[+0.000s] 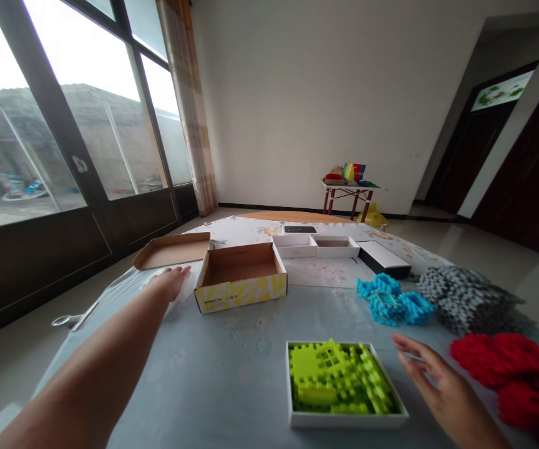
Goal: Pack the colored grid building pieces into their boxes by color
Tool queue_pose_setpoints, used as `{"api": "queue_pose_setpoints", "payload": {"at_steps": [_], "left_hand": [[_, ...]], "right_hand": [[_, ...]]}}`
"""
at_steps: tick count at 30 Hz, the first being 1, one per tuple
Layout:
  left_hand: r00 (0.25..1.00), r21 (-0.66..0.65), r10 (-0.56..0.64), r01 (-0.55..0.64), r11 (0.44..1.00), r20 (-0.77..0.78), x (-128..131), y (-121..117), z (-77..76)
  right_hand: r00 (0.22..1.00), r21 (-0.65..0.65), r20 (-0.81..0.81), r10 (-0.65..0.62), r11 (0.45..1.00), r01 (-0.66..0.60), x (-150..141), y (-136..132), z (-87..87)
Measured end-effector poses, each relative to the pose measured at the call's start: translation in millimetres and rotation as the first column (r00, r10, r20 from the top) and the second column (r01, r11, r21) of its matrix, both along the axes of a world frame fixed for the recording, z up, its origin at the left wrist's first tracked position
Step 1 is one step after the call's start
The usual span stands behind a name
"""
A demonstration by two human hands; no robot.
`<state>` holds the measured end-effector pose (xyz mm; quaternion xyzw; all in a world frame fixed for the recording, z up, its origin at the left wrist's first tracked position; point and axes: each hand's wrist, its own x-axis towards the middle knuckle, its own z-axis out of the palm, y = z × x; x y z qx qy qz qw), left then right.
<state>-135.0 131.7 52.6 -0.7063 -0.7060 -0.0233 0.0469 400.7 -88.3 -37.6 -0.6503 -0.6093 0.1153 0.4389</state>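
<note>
My left hand (172, 282) reaches far forward at the left, fingers stretched out, over a thin translucent plastic sheet or bag (186, 288). It lies between a brown cardboard lid (176, 249) and an open yellow-and-white cardboard box (246, 293). My right hand (431, 374) is open, held just right of a shallow white box (349, 421) without touching it. Lime-green interlocking plastic blocks (316, 365) fill that box. Beyond my right hand are clusters of blue blocks (391, 299) and a heap of red pieces (508, 358), blurred in part.
A grey textured pile (468, 299) sits at the right edge. White box trays (337, 244), a black-and-white box (384, 257) and a phone-like dark item (300, 229) stand farther back. A small side table (349, 185) holds colourful things by the wall. Glass doors (77, 125) line the left.
</note>
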Motion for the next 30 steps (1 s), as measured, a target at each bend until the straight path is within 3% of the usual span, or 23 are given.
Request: {"api": "queue_pose_setpoints", "payload": {"at_steps": [5, 12, 16, 21, 25, 27, 30], "left_hand": [[0.984, 0.043, -0.005, 0.013, 0.999, -0.180, 3.6, -17.0, 21.3], [0.948, 0.254, 0.094, -0.015, 0.967, -0.303, 5.0, -82.7, 76.4], [0.937, 0.268, 0.108, -0.016, 0.963, -0.331, 21.0, -117.3, 87.8], [0.942, 0.010, -0.154, 0.165, 0.986, -0.297, 78.2, -158.6, 72.2], [0.939, -0.137, -0.314, 0.295, 0.945, -0.139, 125.5, -179.5, 45.3], [0.931, -0.174, -0.349, 0.329, 0.928, -0.104, 134.7, -182.1, 31.4], [0.936, -0.209, -0.353, 0.348, 0.914, 0.018, 122.8, -179.3, 14.0]], "right_hand": [[1.000, 0.025, 0.008, 0.008, 1.000, -0.008, -4.7, -1.2, 5.0], [0.999, 0.091, -0.013, 0.043, 0.995, -0.042, -12.5, -2.2, 20.6], [0.997, 0.143, -0.036, 0.066, 0.988, -0.060, -15.9, -4.2, 28.0], [0.995, 0.172, -0.067, 0.080, 0.983, -0.067, -15.6, -7.7, 32.9], [0.993, 0.175, -0.092, 0.068, 0.983, -0.051, -12.5, -11.8, 36.5], [0.992, 0.188, -0.104, 0.070, 0.981, -0.050, -10.9, -13.2, 38.2], [0.990, 0.203, -0.114, 0.088, 0.977, -0.063, -9.5, -13.9, 40.8]]}}
